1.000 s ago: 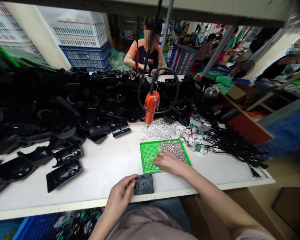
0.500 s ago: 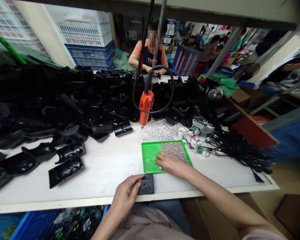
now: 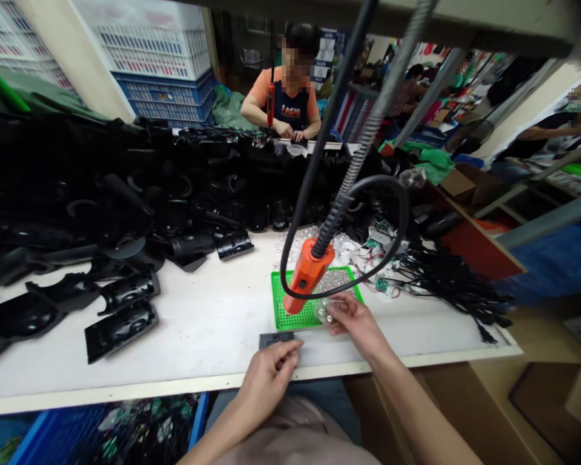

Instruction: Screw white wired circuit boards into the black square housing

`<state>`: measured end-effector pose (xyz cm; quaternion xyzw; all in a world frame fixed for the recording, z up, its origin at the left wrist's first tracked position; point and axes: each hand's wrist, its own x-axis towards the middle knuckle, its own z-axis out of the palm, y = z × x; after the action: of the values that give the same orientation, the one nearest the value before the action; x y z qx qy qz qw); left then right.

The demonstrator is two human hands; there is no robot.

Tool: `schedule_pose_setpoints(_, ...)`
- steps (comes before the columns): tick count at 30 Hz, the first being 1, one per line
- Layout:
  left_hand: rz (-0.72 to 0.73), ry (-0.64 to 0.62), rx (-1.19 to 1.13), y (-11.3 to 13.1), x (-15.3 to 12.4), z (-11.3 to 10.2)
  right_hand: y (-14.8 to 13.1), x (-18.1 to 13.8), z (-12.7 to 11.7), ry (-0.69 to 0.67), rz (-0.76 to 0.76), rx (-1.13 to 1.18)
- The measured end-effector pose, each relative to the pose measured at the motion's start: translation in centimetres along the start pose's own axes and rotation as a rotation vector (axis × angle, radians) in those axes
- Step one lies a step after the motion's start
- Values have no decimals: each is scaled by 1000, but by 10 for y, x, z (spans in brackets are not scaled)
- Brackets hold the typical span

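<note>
In the head view my right hand (image 3: 356, 323) is closed at the front right of the green tray (image 3: 277, 316). Between its fingers are clear round plastic pieces (image 3: 323, 311). My left hand (image 3: 270, 374) reaches over a flat black block (image 3: 268, 340) near the table's front edge. Its thumb and forefinger are drawn together, and whatever they may pinch is too small to make out. Small metal screws (image 3: 333, 280) lie heaped in the tray's right part. An orange electric screwdriver (image 3: 310, 274) hangs tilted in front of the tray, touched by neither hand.
Black plastic shells (image 3: 121, 326) are piled along the left and back. More clear pieces (image 3: 295, 242) lie behind the tray. Circuit boards with wires (image 3: 381, 284) and black power cords (image 3: 458, 290) cover the right side. A co-worker (image 3: 290, 97) sits across the table.
My right hand has come up from the tray with clear pieces in its fingers. My left hand has shifted right over the black block. The hanging screwdriver has swung closer and tilted.
</note>
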<state>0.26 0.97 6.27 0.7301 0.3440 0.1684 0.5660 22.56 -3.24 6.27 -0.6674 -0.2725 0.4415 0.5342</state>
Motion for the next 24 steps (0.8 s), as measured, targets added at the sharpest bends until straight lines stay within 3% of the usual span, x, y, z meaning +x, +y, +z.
schedule_pose_setpoints(3,-96,-41,-329,4,6,14,19,-34,18,77,67,190)
schedule_pose_setpoints(6,-161,-62,-514,3,8,22,32,-64,30,142,-77,25)
schedule_pose_setpoints(9,-231,-56,-541,-3,5,19,35,-81,26,186,-516,-416)
schedule_pose_setpoints(12,-301,-95,-533,-10,-7,7,34,-89,20,114,-1039,-852)
schedule_pose_setpoints(15,-324,-174,-510,-17,-24,-8,35,-88,27,-11,-1284,-1027)
schedule_pose_setpoints(17,-287,-161,-401,-21,-33,-18,37,-83,37,-33,-1354,-1019)
schedule_pose_setpoints(21,-40,135,185,-29,-35,-37,43,-65,55,-21,-1355,-1099)
schedule_pose_setpoints(24,172,117,477,-40,-23,-41,54,-56,62,-113,-1209,-1217)
